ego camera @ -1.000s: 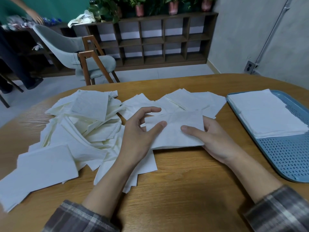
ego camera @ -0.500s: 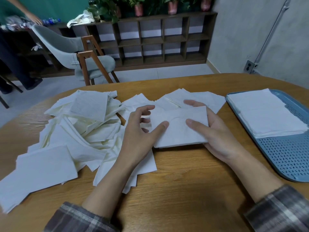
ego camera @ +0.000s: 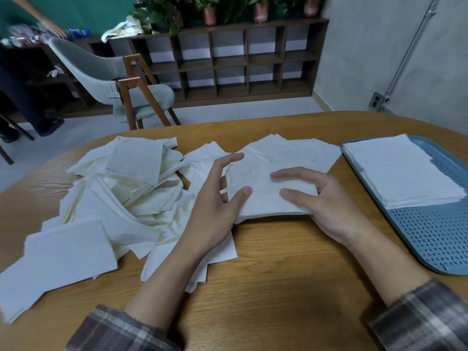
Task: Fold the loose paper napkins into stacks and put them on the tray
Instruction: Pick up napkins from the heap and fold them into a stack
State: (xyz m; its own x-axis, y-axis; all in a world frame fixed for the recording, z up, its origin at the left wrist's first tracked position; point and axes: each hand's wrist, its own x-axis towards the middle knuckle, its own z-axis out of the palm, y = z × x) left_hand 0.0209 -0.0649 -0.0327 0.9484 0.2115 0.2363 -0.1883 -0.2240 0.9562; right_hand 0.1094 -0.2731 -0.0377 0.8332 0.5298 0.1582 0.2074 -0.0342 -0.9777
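Observation:
A folded white napkin bundle (ego camera: pixel 263 198) lies at the middle of the wooden table (ego camera: pixel 278 279), held between both hands. My left hand (ego camera: pixel 215 206) pinches its left edge, thumb on top, lower fingers tucked at the edge, index finger lifted. My right hand (ego camera: pixel 326 206) grips its right side, with thumb and index finger lying on top. A big heap of loose napkins (ego camera: pixel 131 188) spreads over the table's left half. More napkins (ego camera: pixel 298 150) lie just behind the bundle. The blue perforated tray (ego camera: pixel 435 239) at the right carries a neat napkin stack (ego camera: pixel 402 171).
Beyond the table's far edge stand a grey chair with wooden legs (ego camera: pixel 131 97) and a dark shelf unit (ego camera: pixel 240 59) topped with potted plants. Another person's arm (ego camera: pixel 48 24) reaches over a counter at the far left. Bare wood lies between me and the bundle.
The bundle has been folded narrower and squared up between my hands. My right index finger has come over onto its top, and my left index finger has lifted.

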